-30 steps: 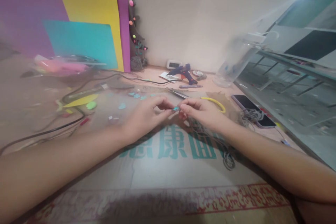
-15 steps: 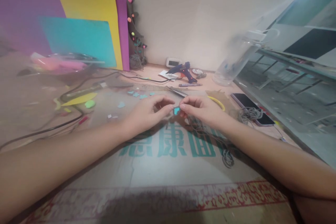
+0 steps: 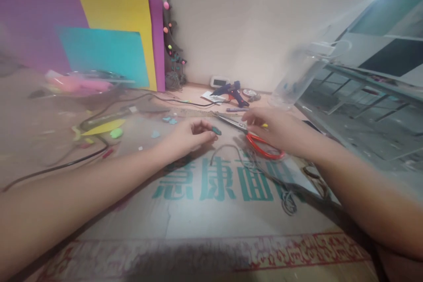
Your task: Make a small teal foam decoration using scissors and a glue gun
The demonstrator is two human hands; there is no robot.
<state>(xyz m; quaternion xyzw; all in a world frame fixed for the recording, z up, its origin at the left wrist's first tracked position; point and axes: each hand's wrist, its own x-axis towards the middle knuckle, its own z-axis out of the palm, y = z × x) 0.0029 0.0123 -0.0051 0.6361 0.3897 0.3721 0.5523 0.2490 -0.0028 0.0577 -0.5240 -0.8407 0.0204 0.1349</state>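
My left hand (image 3: 198,134) pinches a small teal piece with a dark edge (image 3: 216,131) between thumb and fingertips, seen nearly edge-on. A pair of scissors with red handles (image 3: 264,149) lies just right of it, blades pointing away to the left. Over the scissors hovers my right hand (image 3: 269,125), slightly blurred, fingers bent and apart, with nothing visible in them. A bit of yellow (image 3: 265,125) shows by its fingers, mostly hidden. Grey cord (image 3: 228,146) lies loosely on the printed sheet (image 3: 198,220) below the hands.
At the back are a dark blue glue gun (image 3: 233,92), a small white digital clock (image 3: 219,81) and a clear jug (image 3: 294,75). A black cable (image 3: 99,150) curves across the left side, near yellow and green scraps (image 3: 116,133). Coloured sheets (image 3: 109,55) stand at the back left.
My right hand has let go of the small teal piece and moved right, uncovering the red scissor handles. My left hand keeps the piece, which has turned edge-on.
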